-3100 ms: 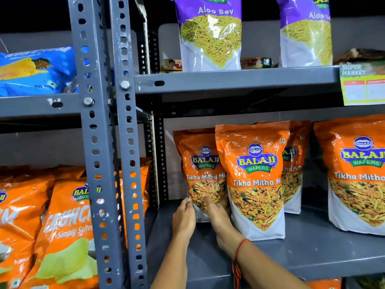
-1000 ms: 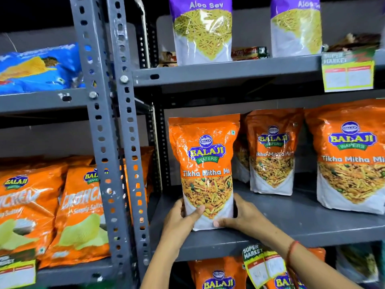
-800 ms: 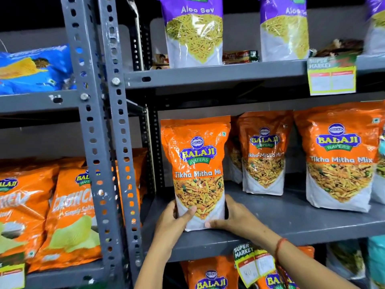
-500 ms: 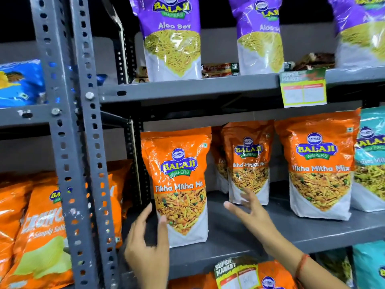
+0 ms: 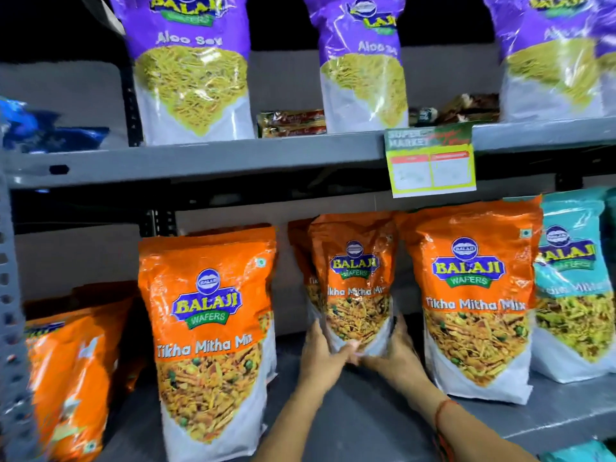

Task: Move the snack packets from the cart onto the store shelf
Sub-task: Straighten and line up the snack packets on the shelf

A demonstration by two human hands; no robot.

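On the grey middle shelf point(image 5: 366, 421) stand several orange Tikha Mitha Mix packets. One upright packet point(image 5: 213, 331) stands free at the front left. Further back in the middle is another orange packet point(image 5: 356, 281), tilted slightly. My left hand point(image 5: 321, 356) grips its lower left side and my right hand point(image 5: 398, 353) grips its lower right side, fingers meeting under its base. A second orange packet shows just behind it. A third orange packet point(image 5: 473, 295) stands at the right. The cart is out of view.
Purple Aloo Sev packets point(image 5: 193, 61) line the upper shelf, which carries a price tag point(image 5: 431, 161). A teal packet point(image 5: 570, 288) stands at the far right. Orange chip bags point(image 5: 73, 371) fill the left bay beyond a grey perforated post point(image 5: 10, 311).
Both hands let go of the front left orange packet, which now stands alone. They moved right and back and took hold of the middle orange packet. The view shifted right.
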